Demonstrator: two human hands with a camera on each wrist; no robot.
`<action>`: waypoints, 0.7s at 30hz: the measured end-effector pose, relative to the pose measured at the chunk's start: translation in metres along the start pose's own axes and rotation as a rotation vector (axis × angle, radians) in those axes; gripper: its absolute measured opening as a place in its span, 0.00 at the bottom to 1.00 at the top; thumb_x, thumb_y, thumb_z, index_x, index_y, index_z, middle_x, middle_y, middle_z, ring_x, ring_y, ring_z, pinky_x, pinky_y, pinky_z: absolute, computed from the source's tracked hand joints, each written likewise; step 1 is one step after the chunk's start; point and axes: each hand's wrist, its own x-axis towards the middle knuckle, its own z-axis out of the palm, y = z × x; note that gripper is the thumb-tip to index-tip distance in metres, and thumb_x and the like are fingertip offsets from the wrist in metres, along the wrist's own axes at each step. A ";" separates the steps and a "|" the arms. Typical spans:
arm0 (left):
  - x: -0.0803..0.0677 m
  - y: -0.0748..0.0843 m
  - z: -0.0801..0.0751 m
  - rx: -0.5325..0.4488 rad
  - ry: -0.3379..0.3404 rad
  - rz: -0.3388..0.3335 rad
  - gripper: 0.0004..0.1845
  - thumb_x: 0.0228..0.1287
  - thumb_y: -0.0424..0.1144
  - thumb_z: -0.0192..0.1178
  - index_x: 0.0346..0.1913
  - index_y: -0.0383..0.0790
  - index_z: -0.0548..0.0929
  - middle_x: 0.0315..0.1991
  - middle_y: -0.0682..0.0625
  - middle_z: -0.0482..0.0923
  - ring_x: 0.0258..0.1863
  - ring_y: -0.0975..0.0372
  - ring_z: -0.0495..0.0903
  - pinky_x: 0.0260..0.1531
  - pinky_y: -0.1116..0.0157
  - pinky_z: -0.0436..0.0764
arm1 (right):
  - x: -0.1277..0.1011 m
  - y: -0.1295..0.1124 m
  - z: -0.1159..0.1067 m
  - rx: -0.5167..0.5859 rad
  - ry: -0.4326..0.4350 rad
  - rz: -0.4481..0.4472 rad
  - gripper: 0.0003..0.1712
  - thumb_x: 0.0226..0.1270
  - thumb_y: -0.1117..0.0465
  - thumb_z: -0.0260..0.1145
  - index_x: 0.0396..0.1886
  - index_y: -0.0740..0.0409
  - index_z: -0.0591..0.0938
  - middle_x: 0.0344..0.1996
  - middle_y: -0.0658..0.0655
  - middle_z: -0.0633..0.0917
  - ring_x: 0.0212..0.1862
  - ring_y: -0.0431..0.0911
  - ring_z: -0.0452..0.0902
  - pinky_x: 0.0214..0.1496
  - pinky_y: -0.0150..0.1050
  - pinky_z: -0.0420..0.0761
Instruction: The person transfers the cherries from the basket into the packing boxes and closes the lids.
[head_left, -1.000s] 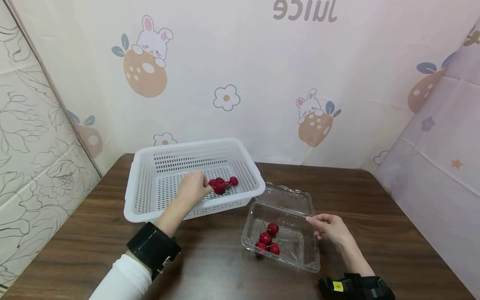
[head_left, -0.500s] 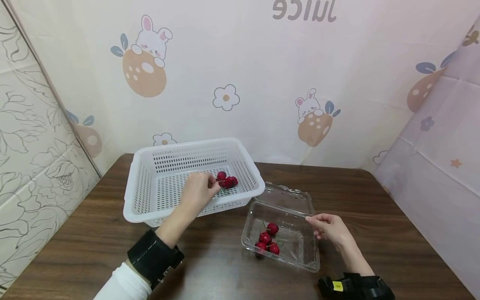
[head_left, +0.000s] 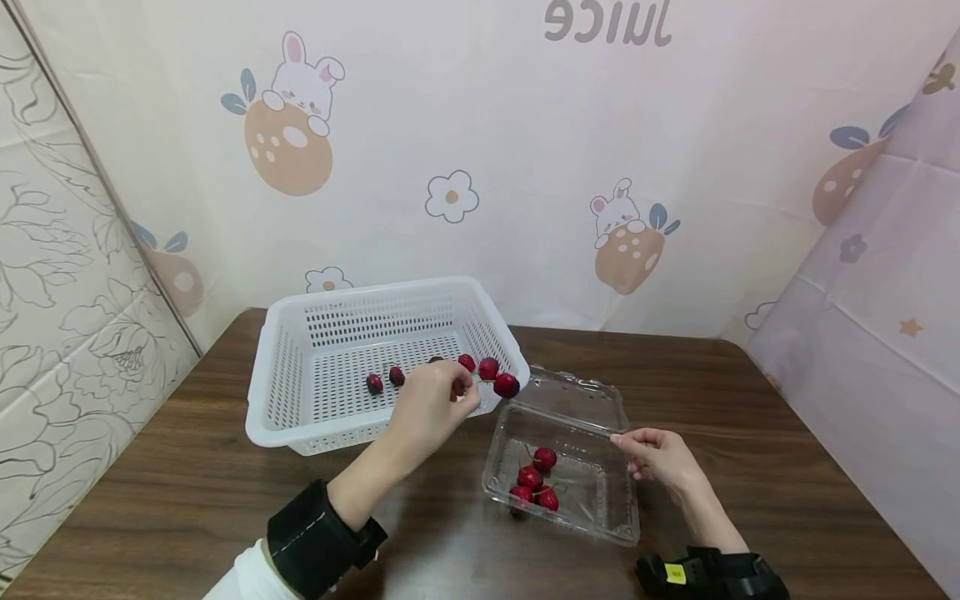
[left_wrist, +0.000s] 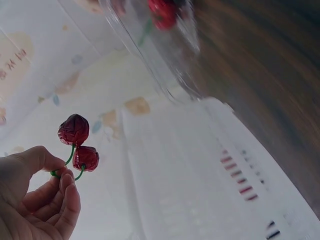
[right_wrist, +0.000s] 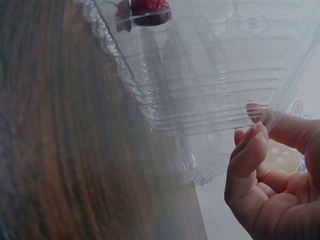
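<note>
My left hand [head_left: 431,408] pinches the green stem of a pair of red cherries [left_wrist: 75,130] between thumb and fingers. In the head view this pair [head_left: 506,385] hangs over the right rim of the white basket [head_left: 300,435]. Several other cherries [head_left: 374,383] lie on the basket's floor, partly hidden by the hand. My right hand [head_left: 660,458] pinches the right edge of a clear plastic clamshell box [head_left: 600,500], whose lid [head_left: 577,400] is folded back. Several cherries [head_left: 530,477] sit in the box's left part. In the right wrist view, thumb and fingers grip its rim [right_wrist: 272,120].
The basket and box stand side by side on a dark wooden table [head_left: 450,533]. Behind the table hangs a printed cloth [head_left: 525,125]. The box's lid lies against the basket's right end.
My left hand has lifted a pair of cherries from the basket floor and moved right toward the box. Other cherries in the basket have come into view. My right hand stays on the box edge.
</note>
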 end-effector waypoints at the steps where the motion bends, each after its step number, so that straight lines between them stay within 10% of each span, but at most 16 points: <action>1: -0.001 0.003 0.001 -0.010 -0.007 0.004 0.04 0.44 0.28 0.60 0.19 0.40 0.78 0.17 0.54 0.74 0.17 0.67 0.70 0.19 0.74 0.69 | 0.000 0.000 0.000 0.001 0.000 -0.001 0.22 0.58 0.54 0.62 0.37 0.73 0.76 0.19 0.52 0.75 0.21 0.41 0.71 0.25 0.36 0.76; 21: -0.028 0.030 0.018 -0.111 -0.325 0.046 0.04 0.44 0.29 0.59 0.18 0.40 0.77 0.16 0.56 0.71 0.17 0.71 0.65 0.18 0.78 0.66 | -0.001 -0.001 -0.001 0.010 -0.008 -0.005 0.21 0.58 0.55 0.62 0.37 0.72 0.76 0.18 0.52 0.74 0.20 0.41 0.71 0.26 0.37 0.76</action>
